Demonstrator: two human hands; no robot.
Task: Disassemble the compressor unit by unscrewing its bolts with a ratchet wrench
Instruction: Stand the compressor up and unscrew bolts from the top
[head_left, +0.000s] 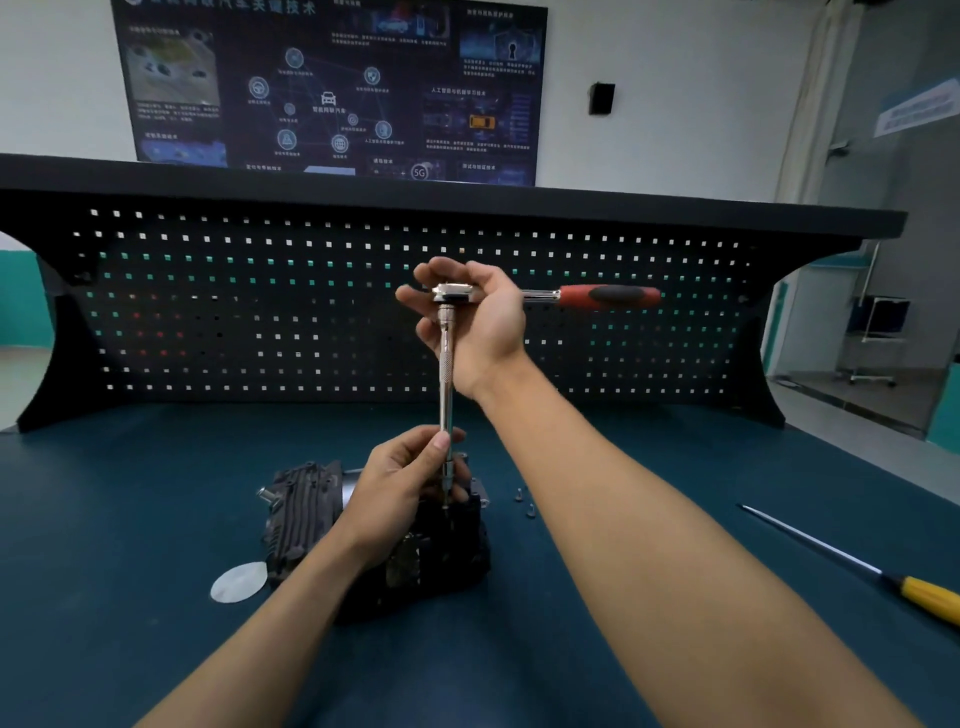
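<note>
**Holding the ratchet wrench (597, 296) upright on the compressor unit (301, 501)**

Sitting mid-table (130, 493), dark and finned. Pinching the extension bar (445, 374) just above it with the left hand (400, 483); curling the right hand (480, 327) round the ratchet head, red handle pointing right. Lying just right: loose bolts (524, 501); well right, a yellow-handled screwdriver (930, 597); left, touching, a white disc (239, 582).
</note>
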